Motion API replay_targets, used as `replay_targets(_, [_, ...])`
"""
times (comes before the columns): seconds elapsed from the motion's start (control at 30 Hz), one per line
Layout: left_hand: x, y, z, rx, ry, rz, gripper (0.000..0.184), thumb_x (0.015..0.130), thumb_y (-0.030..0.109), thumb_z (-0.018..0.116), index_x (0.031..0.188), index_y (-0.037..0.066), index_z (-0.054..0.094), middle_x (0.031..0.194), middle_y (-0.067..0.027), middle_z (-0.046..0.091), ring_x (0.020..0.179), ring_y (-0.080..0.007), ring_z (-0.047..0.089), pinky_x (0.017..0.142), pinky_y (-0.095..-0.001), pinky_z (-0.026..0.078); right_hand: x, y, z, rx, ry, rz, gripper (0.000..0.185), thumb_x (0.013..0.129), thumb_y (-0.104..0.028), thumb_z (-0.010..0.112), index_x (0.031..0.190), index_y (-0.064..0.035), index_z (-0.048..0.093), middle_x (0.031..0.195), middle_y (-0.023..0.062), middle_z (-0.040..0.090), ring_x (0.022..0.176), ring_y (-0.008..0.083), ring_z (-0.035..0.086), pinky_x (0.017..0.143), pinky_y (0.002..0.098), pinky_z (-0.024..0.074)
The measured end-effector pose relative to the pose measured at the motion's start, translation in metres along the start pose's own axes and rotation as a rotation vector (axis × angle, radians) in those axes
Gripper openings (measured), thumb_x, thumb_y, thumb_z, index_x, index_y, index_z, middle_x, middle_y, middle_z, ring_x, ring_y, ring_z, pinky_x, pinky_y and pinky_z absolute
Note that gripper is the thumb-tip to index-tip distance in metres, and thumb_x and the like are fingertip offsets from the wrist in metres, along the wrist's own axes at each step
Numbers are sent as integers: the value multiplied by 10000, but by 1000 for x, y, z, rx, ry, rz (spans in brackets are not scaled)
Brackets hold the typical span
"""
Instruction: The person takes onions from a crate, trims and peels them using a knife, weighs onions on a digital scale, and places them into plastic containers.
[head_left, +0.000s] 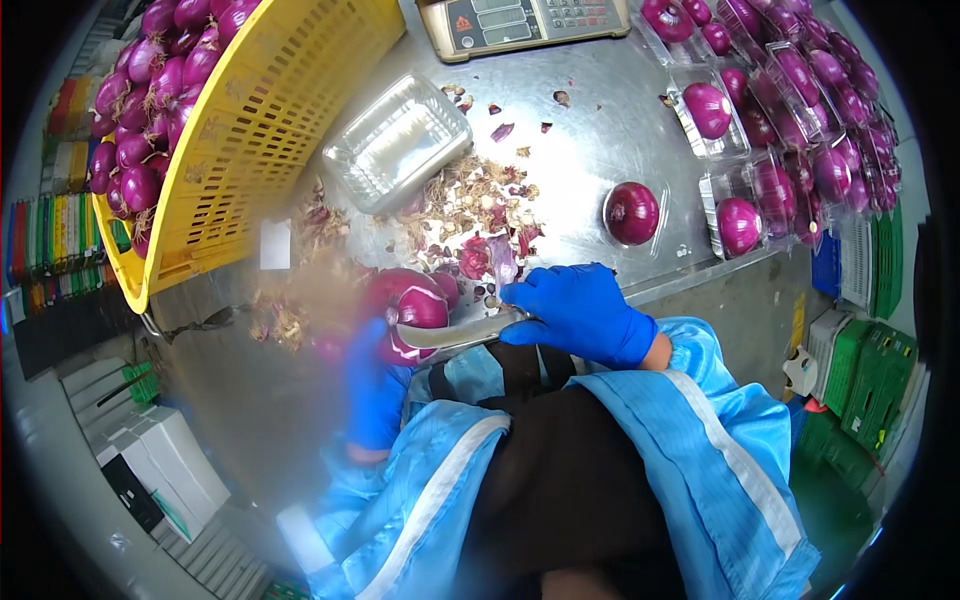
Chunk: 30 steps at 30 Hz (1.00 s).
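Observation:
My right hand (580,315), in a blue glove, is closed around the handle of a knife (460,332). The blade points left and lies against a large red onion (408,305). That onion is held by my left hand (372,385), also gloved in blue; its fingers curl under the lower left side and partly hide behind the blur there. Just beyond my hands lies a heap of onion skins and root trimmings (485,205). A peeled-looking red onion (631,213) sits apart on the steel table (580,120), to the right of the heap.
A tilted yellow crate (250,130) of red onions stands at the left. Behind the trimmings rests a clear plastic tray (398,143). A weighing scale (525,22) is at the back. Packed onions in clear trays (740,225) are stacked at the right.

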<state>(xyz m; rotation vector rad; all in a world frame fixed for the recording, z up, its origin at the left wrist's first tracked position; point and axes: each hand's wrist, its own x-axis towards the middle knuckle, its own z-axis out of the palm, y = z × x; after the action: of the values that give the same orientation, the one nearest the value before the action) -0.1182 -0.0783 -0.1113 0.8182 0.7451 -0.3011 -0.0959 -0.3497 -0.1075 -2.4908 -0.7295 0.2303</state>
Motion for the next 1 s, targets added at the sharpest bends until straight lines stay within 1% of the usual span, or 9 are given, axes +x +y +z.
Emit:
replay_targets(0.03, [-2, 2, 8, 17, -54, 7, 420, 825, 137, 627, 1217, 16, 536, 1219, -158, 596, 1118, -328, 596, 981, -539, 488, -2, 3, 2, -12, 4, -3, 417, 825, -566, 578, 1019, -205, 651, 761, 28, 590, 659, 213, 624, 534, 339, 464])
replay_targets(0.23, [-12, 4, 13, 152, 17, 26, 448, 819, 143, 633, 1229, -1, 527, 1212, -150, 602, 1076, -304, 624, 943, -479, 530, -3, 5, 5, -46, 9, 10, 375, 825, -547, 594, 962, -203, 657, 736, 19, 587, 643, 194, 618, 516, 324, 457])
replay_targets(0.33, [-14, 7, 16, 233, -37, 3, 490, 815, 154, 634, 1263, 0, 508, 1215, -156, 600, 1078, -299, 624, 911, -451, 551, -2, 6, 11, -33, 19, 60, 368, 821, -541, 604, 937, -197, 663, 703, 25, 577, 626, 197, 613, 512, 327, 454])
replay_targets(0.43, [-18, 13, 31, 348, -192, -3, 592, 827, 181, 629, 1339, -38, 430, 1250, -203, 568, 1116, -293, 612, 959, -403, 535, 0, 5, 12, -60, 33, 88, 369, 815, -539, 613, 922, -190, 664, 675, 29, 568, 610, 202, 609, 510, 329, 453])
replay_targets(0.53, [-18, 5, 23, 300, -105, 3, 598, 809, 204, 644, 1322, -37, 453, 1240, -201, 576, 1114, -292, 613, 956, -394, 532, -5, 4, 12, -34, 30, 82, 370, 811, -537, 620, 905, -182, 660, 664, 30, 565, 599, 205, 605, 507, 331, 451])
replay_targets(0.63, [-13, 3, 15, 285, 66, 3, 588, 799, 212, 644, 1305, -34, 473, 1229, -201, 584, 1113, -291, 613, 954, -391, 528, -10, 8, 12, -50, 23, 44, 376, 803, -540, 627, 889, -175, 658, 661, 31, 564, 595, 207, 603, 503, 335, 450])
replay_targets(0.73, [-16, 8, 22, 355, -38, 4, 577, 797, 206, 641, 1299, -31, 481, 1218, -201, 591, 1109, -288, 615, 946, -388, 531, -11, 10, 12, -45, 57, 36, 384, 792, -543, 635, 881, -170, 656, 659, 33, 565, 594, 215, 602, 500, 341, 449])
replay_targets(0.87, [-20, 10, 32, 379, -90, 5, 594, 787, 233, 653, 1291, -34, 488, 1215, -201, 593, 1102, -282, 615, 948, -384, 528, -9, 10, 17, -16, 95, 55, 383, 778, -536, 651, 867, -163, 652, 662, 38, 573, 591, 221, 603, 498, 346, 447])
replay_targets(1.0, [-19, 11, 35, 408, -142, 24, 585, 776, 256, 658, 1265, -34, 517, 1210, -196, 597, 1082, -271, 620, 946, -375, 523, -11, 6, 22, 59, 91, 118, 350, 802, -494, 659, 856, -148, 659, 679, 44, 595, 594, 228, 609, 505, 345, 449])
